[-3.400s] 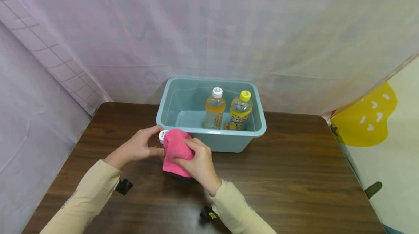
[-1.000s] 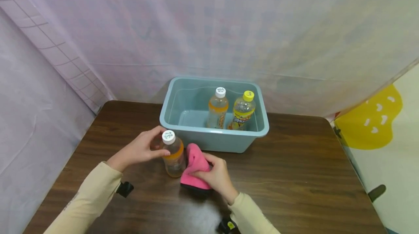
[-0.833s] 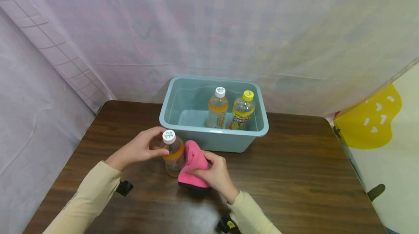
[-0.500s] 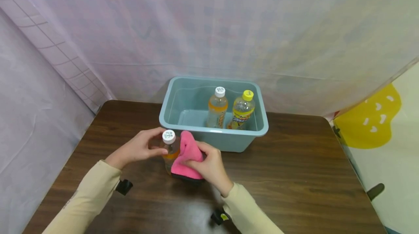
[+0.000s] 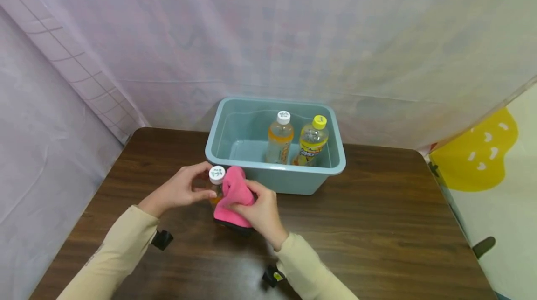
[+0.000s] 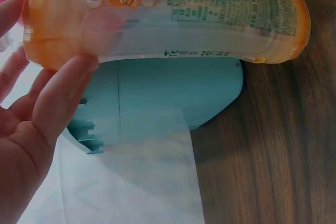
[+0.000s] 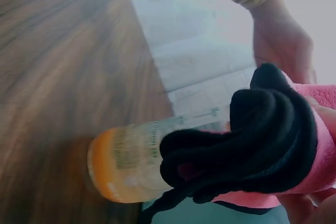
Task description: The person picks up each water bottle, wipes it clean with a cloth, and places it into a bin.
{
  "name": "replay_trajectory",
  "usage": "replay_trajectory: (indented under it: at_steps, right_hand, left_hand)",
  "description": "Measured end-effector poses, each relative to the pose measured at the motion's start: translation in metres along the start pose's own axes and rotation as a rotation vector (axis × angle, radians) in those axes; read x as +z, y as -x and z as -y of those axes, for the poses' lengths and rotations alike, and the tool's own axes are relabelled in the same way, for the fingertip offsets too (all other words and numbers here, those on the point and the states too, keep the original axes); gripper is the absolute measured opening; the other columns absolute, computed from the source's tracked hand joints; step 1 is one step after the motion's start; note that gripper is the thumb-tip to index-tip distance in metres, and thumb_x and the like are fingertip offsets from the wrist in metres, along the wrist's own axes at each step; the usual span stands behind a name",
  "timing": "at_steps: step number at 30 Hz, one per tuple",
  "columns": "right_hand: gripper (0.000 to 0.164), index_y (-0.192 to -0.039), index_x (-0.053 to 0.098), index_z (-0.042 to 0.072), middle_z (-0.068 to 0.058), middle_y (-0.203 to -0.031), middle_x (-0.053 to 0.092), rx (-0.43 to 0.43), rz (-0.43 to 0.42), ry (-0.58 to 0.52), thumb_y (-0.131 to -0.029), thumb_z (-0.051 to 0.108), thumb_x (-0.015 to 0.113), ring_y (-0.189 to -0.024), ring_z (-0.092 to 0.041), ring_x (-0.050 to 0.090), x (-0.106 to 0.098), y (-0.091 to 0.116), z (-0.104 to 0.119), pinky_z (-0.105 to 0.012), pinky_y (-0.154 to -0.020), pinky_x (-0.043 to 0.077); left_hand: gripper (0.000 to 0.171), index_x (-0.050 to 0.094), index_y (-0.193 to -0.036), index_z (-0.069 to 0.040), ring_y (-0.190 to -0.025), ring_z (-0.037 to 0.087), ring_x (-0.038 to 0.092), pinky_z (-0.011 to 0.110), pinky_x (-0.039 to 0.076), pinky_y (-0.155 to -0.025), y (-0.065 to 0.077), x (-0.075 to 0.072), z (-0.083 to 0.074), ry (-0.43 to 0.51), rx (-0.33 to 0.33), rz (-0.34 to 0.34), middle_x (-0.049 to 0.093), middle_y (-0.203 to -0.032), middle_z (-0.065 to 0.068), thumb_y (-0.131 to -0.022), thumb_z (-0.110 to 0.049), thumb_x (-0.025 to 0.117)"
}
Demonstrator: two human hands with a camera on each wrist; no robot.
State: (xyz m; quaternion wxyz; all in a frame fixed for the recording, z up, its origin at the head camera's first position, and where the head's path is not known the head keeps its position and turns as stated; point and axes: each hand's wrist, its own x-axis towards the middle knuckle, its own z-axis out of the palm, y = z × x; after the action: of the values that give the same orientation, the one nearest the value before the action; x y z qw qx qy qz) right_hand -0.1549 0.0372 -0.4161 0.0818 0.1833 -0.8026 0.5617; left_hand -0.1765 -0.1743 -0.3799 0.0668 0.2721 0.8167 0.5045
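A clear plastic bottle (image 5: 216, 177) with an orange-banded label and white cap stands at the tub's front left corner. My left hand (image 5: 178, 190) holds it near the neck between thumb and fingers. In my right hand (image 5: 263, 211), a bunched pink cloth (image 5: 236, 195) with a black edge is pinched and lies against the bottle's right side, covering much of it. The left wrist view shows the bottle's printed label (image 6: 168, 14) up close. Folds of the black edge (image 7: 262, 135) fill the middle of the right wrist view, overlapping the bottle.
A blue-grey plastic tub (image 5: 274, 179) sits behind the hands on the dark wooden table (image 5: 377, 225). Inside it stand a white-capped orange-labelled bottle (image 5: 280, 137) and a yellow-capped bottle (image 5: 313, 143). A pale curtain (image 5: 268, 34) hangs behind the table.
From about a second ago, my right hand has moved the cloth left and up, over the bottle's side. The left hand keeps its hold and has hardly moved. Both bottles in the tub stay put.
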Motion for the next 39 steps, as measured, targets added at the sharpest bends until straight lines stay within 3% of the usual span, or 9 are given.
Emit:
replay_trajectory:
  at_steps: [16,24,32,39]
  right_hand:
    - [0.039,-0.089,0.064,0.007,-0.003,-0.079,0.067,0.029,-0.023,0.048,-0.057,0.014,0.086,-0.067,-0.009,0.055,0.017,0.013,-0.036,-0.022,-0.061,0.047]
    - [0.039,-0.089,0.065,0.007,-0.003,-0.08,0.067,0.06,0.051,0.071,-0.056,0.013,0.086,-0.069,-0.01,0.056,0.021,0.013,-0.049,-0.023,-0.065,0.048]
    - [0.036,-0.08,0.063,0.008,-0.002,-0.072,0.065,0.052,0.084,0.186,-0.053,0.013,0.086,-0.064,-0.01,0.053,0.024,0.018,-0.065,-0.022,-0.059,0.046]
    - [0.037,-0.086,0.068,0.006,-0.005,-0.078,0.068,0.04,0.047,0.119,-0.057,0.018,0.086,-0.066,-0.007,0.056,0.025,0.021,-0.063,-0.022,-0.061,0.048]
  left_hand:
    - [0.03,0.052,-0.103,-0.002,-0.095,0.026,0.057,0.027,0.053,-0.067,0.001,0.005,0.003,-0.051,0.013,-0.014,0.058,-0.1,0.013,-0.078,-0.001,0.068]
    - [0.03,0.052,-0.104,-0.002,-0.095,0.031,0.056,0.028,0.053,-0.066,0.003,0.004,0.004,-0.06,0.003,-0.021,0.058,-0.101,0.014,-0.08,-0.006,0.068]
    - [0.03,0.052,-0.104,-0.002,-0.091,0.031,0.056,0.028,0.053,-0.066,0.003,0.004,0.006,-0.069,0.022,-0.024,0.058,-0.099,0.013,-0.079,-0.006,0.068]
    - [0.029,0.053,-0.101,-0.002,-0.086,0.028,0.055,0.029,0.053,-0.064,0.003,0.003,0.005,-0.058,0.013,-0.031,0.058,-0.095,0.012,-0.078,-0.006,0.07]
